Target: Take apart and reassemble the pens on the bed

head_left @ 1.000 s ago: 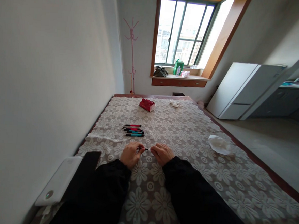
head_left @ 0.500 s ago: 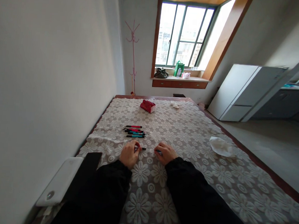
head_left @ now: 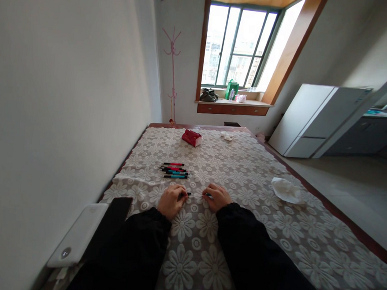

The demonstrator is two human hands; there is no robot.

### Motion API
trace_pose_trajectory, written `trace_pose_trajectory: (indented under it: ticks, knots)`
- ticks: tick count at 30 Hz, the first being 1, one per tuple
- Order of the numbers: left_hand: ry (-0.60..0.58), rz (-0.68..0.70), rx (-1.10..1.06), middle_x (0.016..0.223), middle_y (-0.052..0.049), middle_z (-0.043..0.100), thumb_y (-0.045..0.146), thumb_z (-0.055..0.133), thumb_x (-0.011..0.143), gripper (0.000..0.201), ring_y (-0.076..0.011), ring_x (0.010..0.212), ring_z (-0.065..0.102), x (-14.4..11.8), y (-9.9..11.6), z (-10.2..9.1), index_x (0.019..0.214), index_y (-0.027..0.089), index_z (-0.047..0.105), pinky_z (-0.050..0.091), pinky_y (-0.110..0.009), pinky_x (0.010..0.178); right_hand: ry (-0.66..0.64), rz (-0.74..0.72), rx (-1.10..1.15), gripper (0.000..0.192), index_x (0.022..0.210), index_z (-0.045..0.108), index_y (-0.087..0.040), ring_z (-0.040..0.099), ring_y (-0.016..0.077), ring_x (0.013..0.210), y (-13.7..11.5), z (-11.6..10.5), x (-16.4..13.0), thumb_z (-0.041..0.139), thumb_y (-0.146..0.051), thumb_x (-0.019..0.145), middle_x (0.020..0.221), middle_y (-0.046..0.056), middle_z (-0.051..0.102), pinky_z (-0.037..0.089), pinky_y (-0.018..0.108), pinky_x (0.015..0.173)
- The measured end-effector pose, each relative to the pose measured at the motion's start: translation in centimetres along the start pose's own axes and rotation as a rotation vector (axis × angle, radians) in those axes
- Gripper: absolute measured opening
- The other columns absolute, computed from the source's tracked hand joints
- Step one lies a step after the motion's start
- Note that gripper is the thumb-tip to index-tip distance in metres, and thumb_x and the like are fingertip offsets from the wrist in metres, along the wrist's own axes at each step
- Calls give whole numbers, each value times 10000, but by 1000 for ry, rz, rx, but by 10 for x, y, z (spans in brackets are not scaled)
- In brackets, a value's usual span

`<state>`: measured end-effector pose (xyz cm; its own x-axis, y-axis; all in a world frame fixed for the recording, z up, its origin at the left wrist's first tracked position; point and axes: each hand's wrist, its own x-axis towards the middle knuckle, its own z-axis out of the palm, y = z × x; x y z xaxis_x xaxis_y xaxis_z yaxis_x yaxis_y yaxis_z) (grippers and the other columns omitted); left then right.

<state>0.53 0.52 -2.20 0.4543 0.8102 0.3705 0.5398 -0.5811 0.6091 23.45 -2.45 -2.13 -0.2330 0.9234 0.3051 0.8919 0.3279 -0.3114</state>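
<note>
- At the lower left of the frame a white flat device (head_left: 76,235) lies at the edge of the table, close to the wall, and a black flat thing (head_left: 114,210) lies just beside it; both are out of the way of the hands.
- The left hand (head_left: 172,202) rests on the lace tablecloth (head_left: 251,175) a little below the middle of the frame. Its fingers are closed on a thin dark pen part (head_left: 186,194), whose tip points to the right, toward the other hand.
- Above the hands, left of the middle, a small row of pens (head_left: 175,170) lies side by side, red ones and blue ones, near the hands but apart from them. I think they are kept together for easy reach.
- The right hand (head_left: 217,197) rests just beside the left one. Its fingers pinch a small blue piece (head_left: 209,195); it is too small to say what part it is. The two pieces face each other with a small gap between them.
- Farther up, near the middle, a red pouch (head_left: 191,138) lies on the cloth.
- At the right a crumpled white tissue (head_left: 286,189) lies well apart from the hands.
</note>
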Motion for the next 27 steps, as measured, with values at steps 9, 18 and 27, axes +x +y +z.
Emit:
trace_pose_trajectory:
  ticks: [9,18,27]
  knots:
    - [12,-11,26,926,-38,636,178,599,804,70,-202,957,569,1,-2,0,797,223,653,443,-338,884,-23,-56,-3,107,822,709,-235,593,181,851,3,-7,0,622,-195,776,867,28,645,417,289,752]
    - [-22,27,33,1042,-52,634,241,648,777,57,-222,1023,549,-2,8,-4,791,230,702,428,-378,934,-29,-146,48,104,898,699,-245,607,176,845,1,3,1,609,-258,846,885,29,657,420,294,782]
    - [-6,0,4,1014,-57,635,235,632,782,60,-222,1000,560,-1,8,-4,774,216,688,434,-393,926,-10,-23,131,107,793,561,-198,561,145,716,17,-11,4,667,-194,778,790,5,624,416,251,679]
